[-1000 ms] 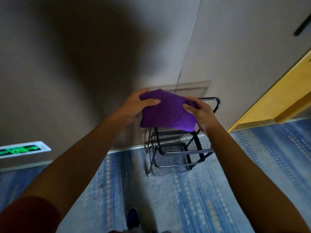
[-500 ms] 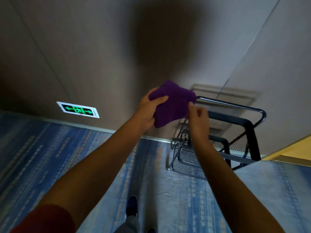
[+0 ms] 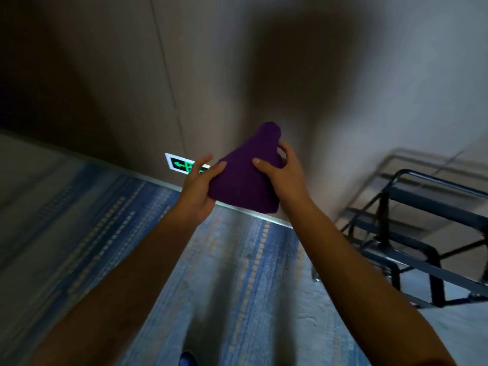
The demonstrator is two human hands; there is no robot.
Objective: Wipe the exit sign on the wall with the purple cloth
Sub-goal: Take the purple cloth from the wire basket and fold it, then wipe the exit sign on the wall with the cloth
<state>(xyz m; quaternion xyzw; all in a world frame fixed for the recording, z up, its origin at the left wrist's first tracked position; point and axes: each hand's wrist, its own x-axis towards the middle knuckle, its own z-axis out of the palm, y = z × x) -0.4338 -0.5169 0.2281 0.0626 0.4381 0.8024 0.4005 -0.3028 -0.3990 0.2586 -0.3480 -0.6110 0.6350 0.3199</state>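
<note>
Left hand (image 3: 196, 188), right hand (image 3: 284, 175) both grip purple cloth (image 3: 244, 178) (bunched); exit sign (image 3: 182, 165) partly behind, low on wall.

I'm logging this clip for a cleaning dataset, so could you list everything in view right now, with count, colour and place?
purple cloth: one, purple, bunched and held up in both hands at centre.
exit sign: one, white frame with green arrow on dark panel, low on the wall just above the floor edge, its right part hidden behind the left hand.
wall: one, grey-brown panels, across the top.
carpet: one, blue with pale striped pattern, on the floor.
wire cart: one, black metal, at right by the wall.
shoe: one seen, dark blue, bottom edge.
left hand: one, gripping the cloth's left side.
right hand: one, gripping the cloth's right side.
</note>
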